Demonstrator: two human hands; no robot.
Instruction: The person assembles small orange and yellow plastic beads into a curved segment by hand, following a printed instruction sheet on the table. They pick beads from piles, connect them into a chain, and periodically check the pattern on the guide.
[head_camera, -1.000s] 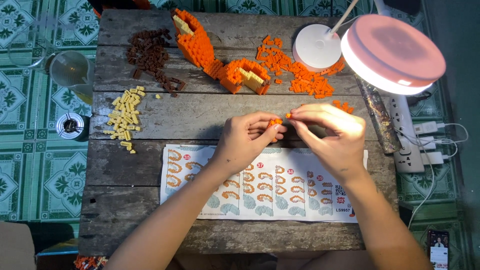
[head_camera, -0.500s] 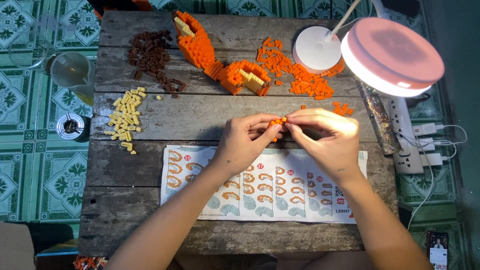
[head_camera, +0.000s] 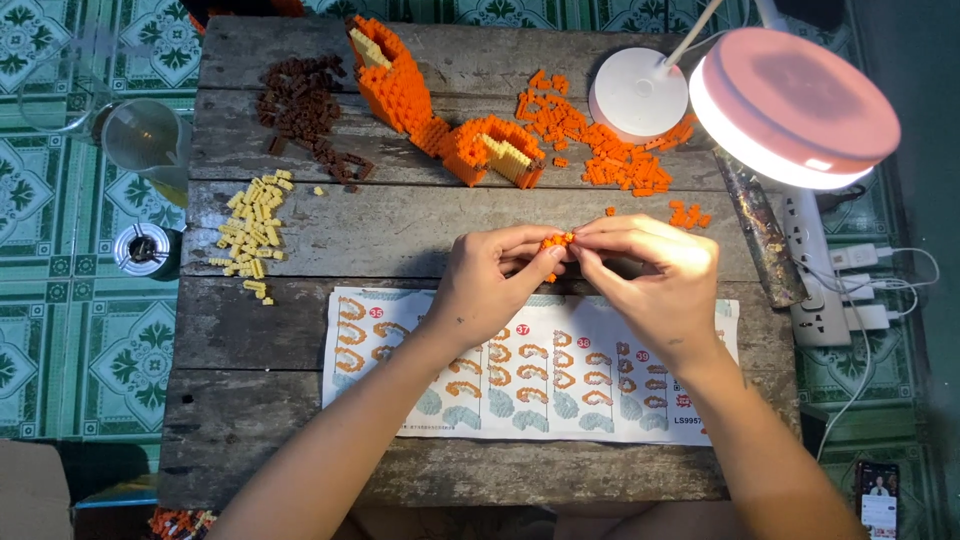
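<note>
Over the middle of the wooden table (head_camera: 300, 330), my left hand (head_camera: 492, 280) and my right hand (head_camera: 655, 275) meet, fingertips pinched together on a small cluster of orange bricks (head_camera: 555, 243). Just below them lies a printed instruction sheet (head_camera: 530, 375) with rows of build steps. A partly built orange brick model (head_camera: 440, 110) with cream parts stands at the back of the table. Loose orange bricks (head_camera: 600, 150) lie to its right.
A pile of brown bricks (head_camera: 305, 110) sits at the back left and a pile of yellow bricks (head_camera: 252, 230) at the left. A lit pink desk lamp (head_camera: 790, 105) hangs over the right side, beside a power strip (head_camera: 825, 290). A glass jug (head_camera: 140, 135) stands on the floor.
My fingers have closed in on the orange brick cluster and shifted slightly around it; the hands stay in the same spot.
</note>
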